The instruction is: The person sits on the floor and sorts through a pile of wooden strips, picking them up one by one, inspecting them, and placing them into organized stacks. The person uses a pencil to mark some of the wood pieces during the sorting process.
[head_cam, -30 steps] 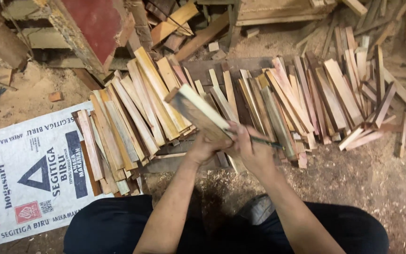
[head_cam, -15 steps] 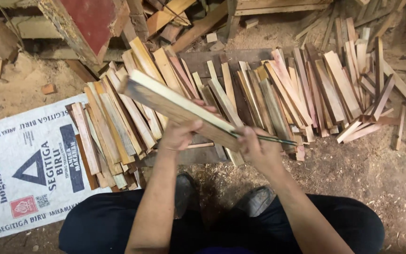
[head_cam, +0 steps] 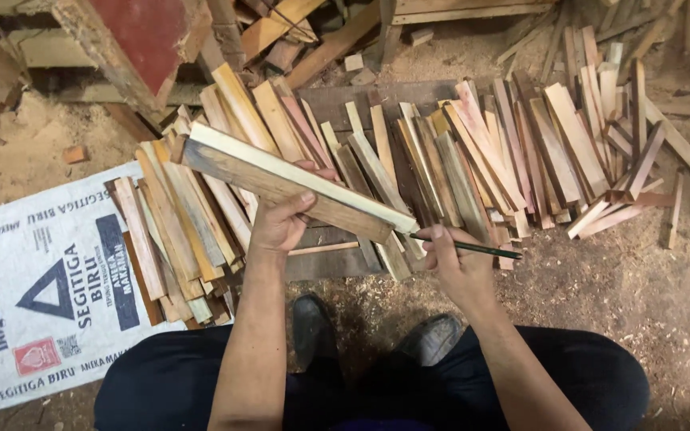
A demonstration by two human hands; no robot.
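The left hand (head_cam: 281, 223) grips a long wood slat (head_cam: 297, 183) near its middle. The thumb lies on the top face and the fingers curl around the far edge. The slat is flat and narrow, held in the air above the row of slats (head_cam: 409, 160) on the ground. It runs slanted, with its far end up and to the left of the hand and its near end down to the right, close to the right hand (head_cam: 457, 267). Its top edge is pale yellow and clean. The wide face below that edge is brown, with a darker grey stain near the far end. It may be two pieces held together, but I cannot tell this for sure.

The right hand is closed around a thin dark green pencil (head_cam: 473, 248). The pencil lies almost level and its long end points away to the right of the slat. The other end is close to the near end of the slat; I cannot tell if it touches.

Left of the slat, a white sack (head_cam: 33, 287) with dark print lies flat on the sawdust. Below the slat, two dark shoes (head_cam: 433, 339) stand on the ground.
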